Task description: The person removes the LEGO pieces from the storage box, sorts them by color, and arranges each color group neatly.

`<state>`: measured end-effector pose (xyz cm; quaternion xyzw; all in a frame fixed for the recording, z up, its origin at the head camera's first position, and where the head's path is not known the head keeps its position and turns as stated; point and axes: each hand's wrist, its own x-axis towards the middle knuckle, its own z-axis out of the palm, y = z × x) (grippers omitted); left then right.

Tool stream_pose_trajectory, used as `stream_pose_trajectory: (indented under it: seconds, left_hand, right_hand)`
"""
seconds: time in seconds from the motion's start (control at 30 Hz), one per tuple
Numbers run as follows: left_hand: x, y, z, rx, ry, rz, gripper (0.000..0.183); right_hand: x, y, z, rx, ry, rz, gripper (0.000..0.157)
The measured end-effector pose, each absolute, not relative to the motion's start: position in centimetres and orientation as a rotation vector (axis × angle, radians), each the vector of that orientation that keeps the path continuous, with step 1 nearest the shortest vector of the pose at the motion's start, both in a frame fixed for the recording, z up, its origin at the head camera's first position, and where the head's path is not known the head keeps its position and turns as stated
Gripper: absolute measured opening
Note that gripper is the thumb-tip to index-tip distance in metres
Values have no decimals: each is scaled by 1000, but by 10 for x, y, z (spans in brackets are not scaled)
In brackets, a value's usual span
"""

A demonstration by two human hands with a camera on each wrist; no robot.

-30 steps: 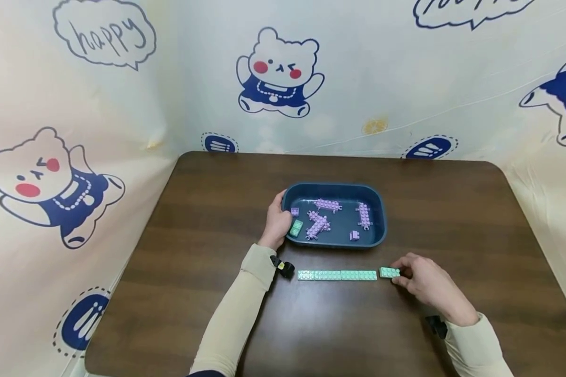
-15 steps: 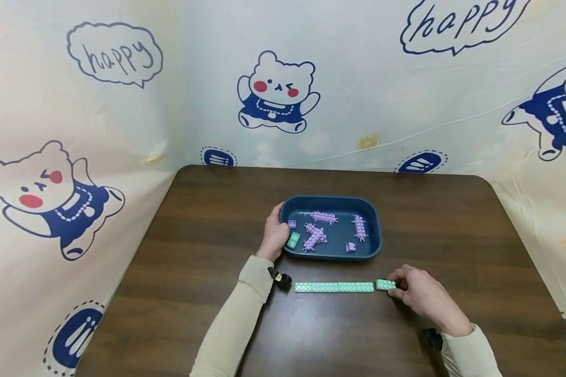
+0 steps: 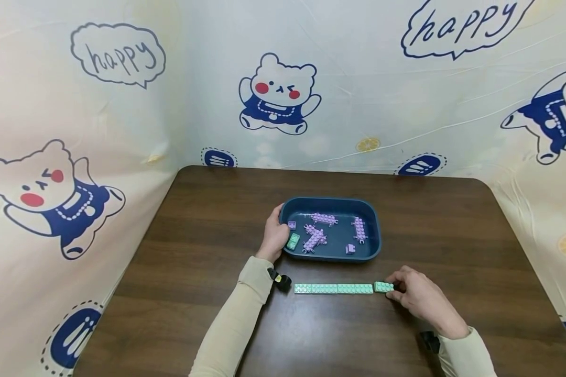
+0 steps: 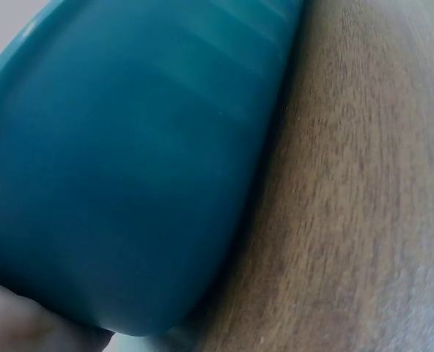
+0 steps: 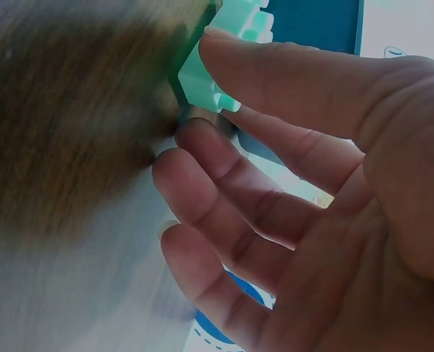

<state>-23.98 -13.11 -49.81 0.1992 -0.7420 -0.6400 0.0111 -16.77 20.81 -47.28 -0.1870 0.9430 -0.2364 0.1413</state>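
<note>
My right hand [image 3: 423,297] pinches a light green toy building brick [image 3: 383,287] between thumb and forefinger. That brick is at the right end of a straight row of light green bricks [image 3: 332,289], with hardly any gap between; I cannot tell whether they touch. In the right wrist view the thumb lies along the studded brick [image 5: 202,77], the other fingers loosely bent. At the left end of a dark blue tray [image 3: 330,256], my left hand [image 3: 273,236] grips the wall. The left wrist view shows mostly the tray's outer side [image 4: 136,147].
Inside the tray are a green brick [image 3: 293,241] near the left hand, several studded purple pieces [image 3: 315,238] and a small purple block [image 3: 350,249]. The brown wooden table [image 3: 217,209] ends at a printed curtain [image 3: 349,78] behind it.
The right hand has slid its green brick slightly left, narrowing the gap to the row. The left hand stays on the tray. The head view has tilted up a little.
</note>
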Motion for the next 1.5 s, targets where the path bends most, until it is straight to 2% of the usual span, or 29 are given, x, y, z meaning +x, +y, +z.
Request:
stream_pose_trajectory:
  seconds: [1.2, 1.37, 1.5]
  left_hand:
    - [-240, -132, -501, 606, -2301, -2010, 69]
    - [-240, -132, -501, 613, -2295, -2013, 68]
    - [-240, -131, -501, 613, -2302, -2002, 69]
  right_hand:
    - [-167, 209, -482, -571, 2767, -718, 20]
    - [-168, 209, -482, -562, 2750, -717, 24]
    - [-170, 213, -473, -542, 2705, -744, 35]
